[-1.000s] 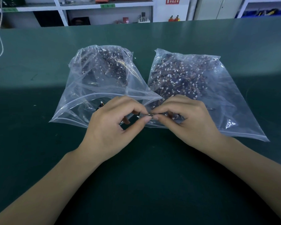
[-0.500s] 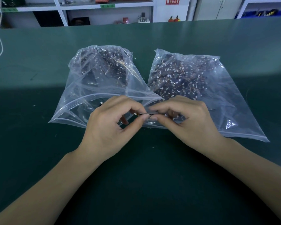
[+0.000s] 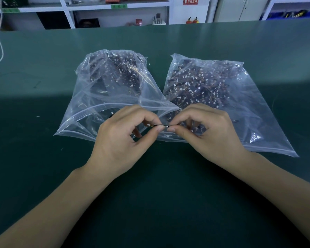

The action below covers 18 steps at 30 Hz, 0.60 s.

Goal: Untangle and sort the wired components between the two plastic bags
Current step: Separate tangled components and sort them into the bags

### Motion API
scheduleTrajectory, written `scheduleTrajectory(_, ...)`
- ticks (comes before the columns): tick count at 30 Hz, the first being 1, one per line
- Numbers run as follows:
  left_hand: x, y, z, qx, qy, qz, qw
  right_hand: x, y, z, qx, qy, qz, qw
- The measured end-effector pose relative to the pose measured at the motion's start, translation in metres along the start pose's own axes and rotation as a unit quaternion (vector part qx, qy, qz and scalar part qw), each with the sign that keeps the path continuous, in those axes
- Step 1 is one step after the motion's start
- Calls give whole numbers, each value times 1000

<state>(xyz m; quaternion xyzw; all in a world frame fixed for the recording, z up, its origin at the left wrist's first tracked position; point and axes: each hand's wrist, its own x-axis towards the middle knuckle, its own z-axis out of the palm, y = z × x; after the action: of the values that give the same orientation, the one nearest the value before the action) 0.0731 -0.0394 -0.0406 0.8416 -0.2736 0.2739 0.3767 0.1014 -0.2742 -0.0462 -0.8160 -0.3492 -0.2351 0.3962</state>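
Two clear plastic bags lie side by side at mid-frame on the green table (image 3: 43, 176), the left bag (image 3: 89, 111) and the right bag (image 3: 258, 122), each holding a heap of dark wired components too tangled to count. Just below them, the left hand (image 3: 118, 142) and right hand (image 3: 209, 135) meet, fingers curled, each pinching an end of one thin wired component (image 3: 160, 125) between thumb and forefinger, hiding the bags' near edges. White shelves (image 3: 68, 13) and a red sign (image 3: 191, 0), its writing unreadable, cross the top of the frame.

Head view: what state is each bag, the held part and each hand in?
Left bag: flat on the table, mouth gaping open.
Right bag: flat, mouth state unclear.
Wired part: pinched between both hands.
Left hand: pinching it.
Right hand: pinching it.
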Motion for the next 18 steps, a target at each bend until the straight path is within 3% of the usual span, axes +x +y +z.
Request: scheduleTrajectory(18,0,-2,2,17,3,2,1000,1,0,-2,-23,-4,1,1000)
